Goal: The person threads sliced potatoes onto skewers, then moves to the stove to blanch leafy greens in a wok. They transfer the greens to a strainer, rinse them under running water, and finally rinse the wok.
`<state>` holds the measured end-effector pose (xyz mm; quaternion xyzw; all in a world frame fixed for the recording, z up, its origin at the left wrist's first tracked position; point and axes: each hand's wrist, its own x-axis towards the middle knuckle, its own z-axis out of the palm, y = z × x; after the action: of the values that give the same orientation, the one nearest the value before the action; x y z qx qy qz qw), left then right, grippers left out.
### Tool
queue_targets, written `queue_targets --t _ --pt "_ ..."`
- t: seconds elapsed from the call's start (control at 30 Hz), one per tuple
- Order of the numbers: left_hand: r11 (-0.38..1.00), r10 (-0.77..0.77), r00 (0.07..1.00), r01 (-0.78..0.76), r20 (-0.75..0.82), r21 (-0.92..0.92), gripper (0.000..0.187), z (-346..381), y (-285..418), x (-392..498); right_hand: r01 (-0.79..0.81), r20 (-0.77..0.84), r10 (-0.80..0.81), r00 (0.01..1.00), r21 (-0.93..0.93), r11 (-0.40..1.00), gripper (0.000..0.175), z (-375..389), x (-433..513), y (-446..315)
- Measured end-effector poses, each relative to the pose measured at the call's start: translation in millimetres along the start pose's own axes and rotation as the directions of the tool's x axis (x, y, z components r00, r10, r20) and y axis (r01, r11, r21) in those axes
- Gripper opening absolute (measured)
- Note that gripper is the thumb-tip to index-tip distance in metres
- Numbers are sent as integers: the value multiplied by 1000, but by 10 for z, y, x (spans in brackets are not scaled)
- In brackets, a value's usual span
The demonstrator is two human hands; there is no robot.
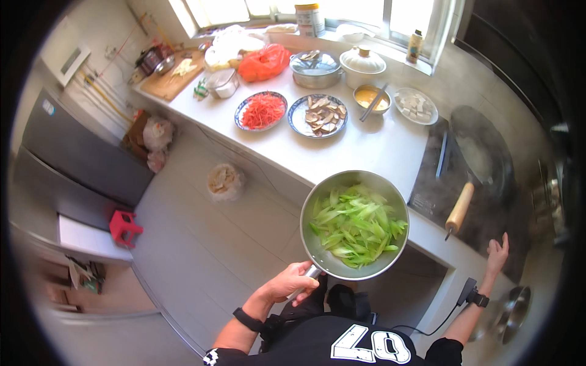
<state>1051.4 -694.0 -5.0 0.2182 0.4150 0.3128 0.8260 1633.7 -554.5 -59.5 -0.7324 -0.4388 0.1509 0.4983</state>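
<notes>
My left hand [295, 283] grips the metal handle of a strainer-like metal pan [307, 228], which holds sliced green vegetable pieces [357, 224] over the counter's front edge. My right hand [497, 251] is above the right part of the dark cooktop [423, 201], fingers apart and holding nothing. Beyond it a dark wok [508, 160] sits on the cooktop, with steam rising and a wooden handle [460, 208] pointing towards me. What lies inside the wok is blurred by the steam.
The white counter [361, 151] carries a plate of red shreds [261, 110], a plate of sliced mushrooms [319, 116], a bowl with chopsticks [371, 99], a plate of white cubes [415, 106] and a lidded pot [316, 68]. A lined bin [224, 182] and red stool [124, 228] stand on the floor.
</notes>
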Motion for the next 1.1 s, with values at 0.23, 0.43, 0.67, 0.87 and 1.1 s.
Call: queue_targets --t 0.23,0.43,0.67,0.87,1.1 --pt "977 -113 985 87 129 193 51 -323 56 -69 111 -107 -84 991 280 954 50 -219 -1743 -1152" --pt "908 -222 925 82 308 410 47 -686 238 -161 58 -188 -44 981 73 996 46 -478 -3154 -1705" --pt "847 -398 798 129 453 516 37 -785 302 223 165 -236 -306 922 -477 863 31 -739 -4123 -1809" --pt "748 -537 680 110 499 655 37 -595 275 473 -294 -606 111 788 -212 932 39 -834 -5195 -1695" --pt "542 -721 527 23 451 840 35 770 -397 -29 -517 -867 187 462 -92 851 54 -1871 -7317 -1955"
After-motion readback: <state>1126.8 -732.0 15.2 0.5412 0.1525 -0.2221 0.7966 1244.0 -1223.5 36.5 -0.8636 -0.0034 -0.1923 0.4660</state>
